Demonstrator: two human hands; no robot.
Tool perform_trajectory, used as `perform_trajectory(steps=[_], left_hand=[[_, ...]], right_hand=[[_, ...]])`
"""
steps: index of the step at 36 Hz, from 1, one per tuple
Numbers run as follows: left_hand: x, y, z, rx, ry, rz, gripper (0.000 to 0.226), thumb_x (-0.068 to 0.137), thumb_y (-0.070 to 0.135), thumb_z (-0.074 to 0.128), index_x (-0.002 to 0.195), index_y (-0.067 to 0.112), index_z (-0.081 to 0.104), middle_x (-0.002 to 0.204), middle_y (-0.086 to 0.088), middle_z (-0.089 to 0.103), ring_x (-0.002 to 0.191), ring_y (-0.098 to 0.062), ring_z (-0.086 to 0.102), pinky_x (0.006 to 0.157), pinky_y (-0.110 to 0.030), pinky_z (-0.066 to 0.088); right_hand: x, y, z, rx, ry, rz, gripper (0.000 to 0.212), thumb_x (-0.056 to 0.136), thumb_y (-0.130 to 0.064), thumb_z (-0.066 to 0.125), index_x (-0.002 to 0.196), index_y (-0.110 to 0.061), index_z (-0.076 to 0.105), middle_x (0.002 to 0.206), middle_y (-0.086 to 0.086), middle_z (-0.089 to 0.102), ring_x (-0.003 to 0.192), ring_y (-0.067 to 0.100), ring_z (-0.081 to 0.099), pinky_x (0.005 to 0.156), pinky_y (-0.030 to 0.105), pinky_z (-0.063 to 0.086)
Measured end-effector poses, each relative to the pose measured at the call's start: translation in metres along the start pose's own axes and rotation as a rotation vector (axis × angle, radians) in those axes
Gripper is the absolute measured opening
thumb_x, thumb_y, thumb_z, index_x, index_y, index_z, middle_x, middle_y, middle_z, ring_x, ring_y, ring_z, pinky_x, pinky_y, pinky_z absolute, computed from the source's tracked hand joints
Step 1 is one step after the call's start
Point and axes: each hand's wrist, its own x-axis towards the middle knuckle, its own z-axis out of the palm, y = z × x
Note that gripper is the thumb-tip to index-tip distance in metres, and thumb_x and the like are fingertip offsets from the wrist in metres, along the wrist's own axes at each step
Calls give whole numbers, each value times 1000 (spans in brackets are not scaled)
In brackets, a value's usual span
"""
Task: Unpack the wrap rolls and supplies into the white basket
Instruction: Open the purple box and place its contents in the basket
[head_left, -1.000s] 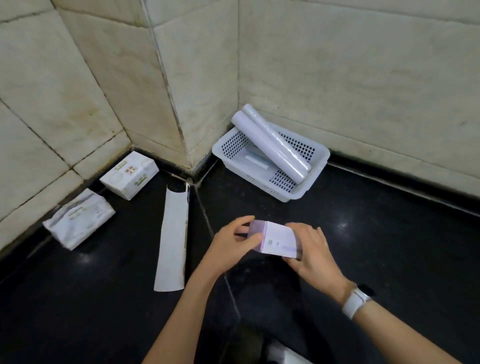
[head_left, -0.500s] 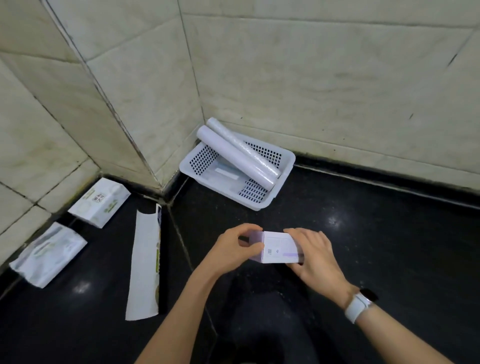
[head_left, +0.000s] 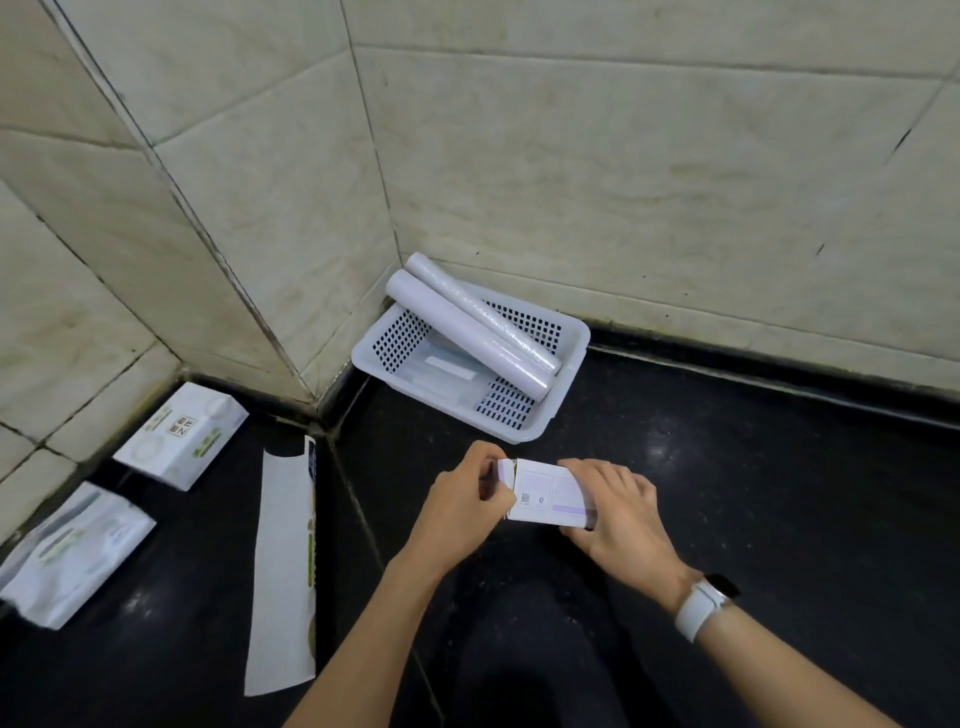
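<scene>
A small white and lilac box (head_left: 550, 492) is held above the black floor between both hands. My right hand (head_left: 618, 512) grips its right end. My left hand (head_left: 467, 501) pinches the flap at its left end, which stands lifted open. Beyond them the white basket (head_left: 569, 358) sits in the corner against the tiled wall. Two wrap rolls (head_left: 478, 325) lie slanted across the basket, their upper ends resting on its far rim. A flat clear packet (head_left: 441, 366) lies on the basket's bottom.
On the floor to the left lie a long flat white sleeve (head_left: 283, 566), a white carton (head_left: 182, 434) by the wall, and a white soft pack (head_left: 72, 553) at the far left. Tiled walls close the corner. A white watch band (head_left: 701, 608) is on the right wrist.
The box's left flap has come open under my left fingers. The camera has tilted, shifting basket and floor items in the view; the box stays held in both hands.
</scene>
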Motion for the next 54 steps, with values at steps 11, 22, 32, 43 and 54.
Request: perform_trajectory(steps=[11, 22, 32, 43, 54], left_hand=[[11, -1, -3, 39, -33, -26, 20, 79, 41, 59, 80, 35, 40, 92, 7, 69, 81, -8, 67, 65, -36, 58], [12, -4, -21, -458, -12, -168, 19, 86, 10, 58, 87, 27, 51, 78, -3, 64, 68, -13, 60, 55, -24, 50], [17, -6, -11, -563, 74, -253, 18, 88, 5, 55, 93, 23, 56, 99, -9, 61, 93, -23, 62, 75, -40, 59], [23, -2, 3, -667, 211, -269, 20, 88, 0, 52, 92, 19, 52, 93, -3, 60, 87, -15, 60, 66, -30, 59], [18, -18, 10, -284, 223, -70, 41, 89, 16, 56, 127, 26, 43, 130, 11, 40, 115, -4, 44, 88, -16, 48]], right_hand=[[1, 3, 7, 54, -31, 26, 56, 77, -36, 62, 126, -39, 35, 120, -17, 44, 115, 4, 35, 102, 25, 14], [2, 7, 13, 436, -227, 167, 75, 76, -31, 69, 129, -52, 20, 135, -17, 36, 126, 2, 36, 105, 24, 31], [6, -13, -25, 163, 27, -84, 38, 85, -25, 51, 123, -23, 51, 117, -7, 46, 109, 7, 41, 95, 26, 38], [1, -15, -16, -94, 142, -397, 15, 81, -13, 50, 95, -19, 54, 99, 0, 58, 92, 15, 47, 78, 25, 38], [-2, -14, -6, -41, 150, -425, 20, 92, -30, 50, 101, -19, 64, 105, -4, 64, 111, 11, 49, 89, 30, 37]])
